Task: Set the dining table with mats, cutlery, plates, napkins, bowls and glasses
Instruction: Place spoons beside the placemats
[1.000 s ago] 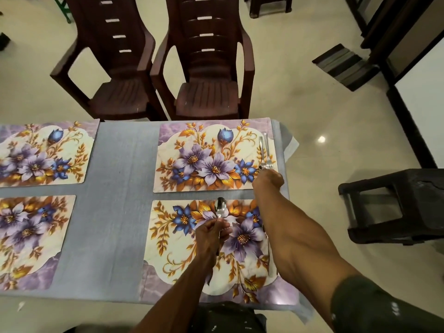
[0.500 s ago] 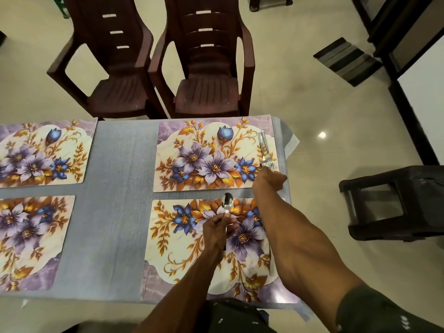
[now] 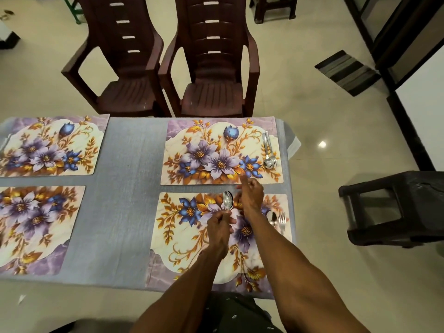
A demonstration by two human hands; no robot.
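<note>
The left hand (image 3: 219,225) grips an upright spoon (image 3: 227,200), bowl pointing away; the right hand (image 3: 251,194) hangs loose.

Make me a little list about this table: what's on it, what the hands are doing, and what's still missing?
Mats: four flowery mats on the grey table
Far right mat: cutlery laid at its right edge
Near right mat: spoon and fork at its right edge
Left hand: holds a spoon upright
Right hand: above the near mat's far edge, holds nothing
Left mats: no cutlery in view
Missing: plates, napkins, bowls, glasses
Chairs: two brown chairs behind the table
</note>
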